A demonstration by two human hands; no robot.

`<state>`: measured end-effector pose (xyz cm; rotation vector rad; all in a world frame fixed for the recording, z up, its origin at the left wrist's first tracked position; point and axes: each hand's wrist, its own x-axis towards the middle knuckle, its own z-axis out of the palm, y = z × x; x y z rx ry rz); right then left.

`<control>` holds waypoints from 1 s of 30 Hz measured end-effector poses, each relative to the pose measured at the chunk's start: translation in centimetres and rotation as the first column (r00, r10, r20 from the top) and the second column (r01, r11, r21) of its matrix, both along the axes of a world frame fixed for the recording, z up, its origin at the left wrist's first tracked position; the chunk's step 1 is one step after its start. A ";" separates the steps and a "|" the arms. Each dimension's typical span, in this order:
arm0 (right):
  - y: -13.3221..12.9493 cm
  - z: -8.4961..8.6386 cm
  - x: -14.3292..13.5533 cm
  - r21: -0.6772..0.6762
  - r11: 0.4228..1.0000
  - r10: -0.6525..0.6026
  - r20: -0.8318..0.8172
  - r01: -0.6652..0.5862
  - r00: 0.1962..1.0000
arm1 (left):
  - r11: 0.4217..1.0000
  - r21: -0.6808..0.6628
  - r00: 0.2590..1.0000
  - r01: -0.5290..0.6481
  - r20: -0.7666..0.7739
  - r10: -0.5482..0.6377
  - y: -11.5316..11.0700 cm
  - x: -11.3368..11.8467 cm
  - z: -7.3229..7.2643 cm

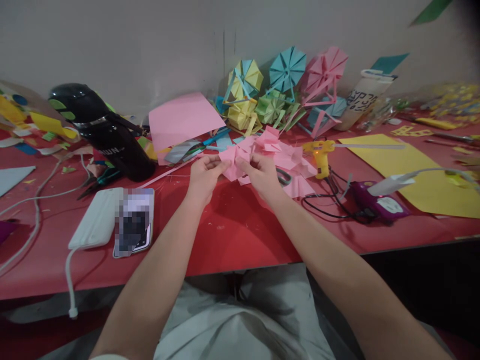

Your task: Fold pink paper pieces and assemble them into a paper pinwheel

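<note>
Between my two hands is a folded piece of pink paper [233, 165], raised a little over the red table. My left hand [205, 175] pinches its left side with thumb and fingers. On the other side, my right hand [261, 172] grips the right part, thumb toward the middle. Just behind and to the right lies a heap of pink folded paper pieces [285, 155]. A dark loop, perhaps a scissor handle [284, 177], pokes out of the heap by my right wrist.
A black bottle [112, 135], a white power bank [95, 220] and a phone [135, 225] stand left. Folded paper wheels [287, 70] lean along the wall. Right are a yellow glue gun [320, 157], a purple power socket [382, 202] with cables, and yellow paper [423, 180].
</note>
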<state>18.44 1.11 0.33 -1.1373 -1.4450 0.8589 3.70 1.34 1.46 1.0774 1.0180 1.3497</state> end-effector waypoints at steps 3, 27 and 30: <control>0.0 -0.1 -0.1 -0.010 1.000 -0.014 -0.089 0.013 0.996 | 0.996 0.064 0.996 -0.065 -0.065 0.069 0.0 -0.2 -0.2; 0.0 -0.5 0.6 0.281 0.959 -0.049 0.274 -0.032 0.960 | 0.978 0.195 0.924 -0.068 -0.358 0.136 0.3 -1.0 -0.6; 0.0 -0.4 0.8 0.350 0.936 -0.071 0.302 -0.042 0.951 | 0.978 0.199 0.921 -0.065 -0.366 0.135 0.3 -1.0 -0.6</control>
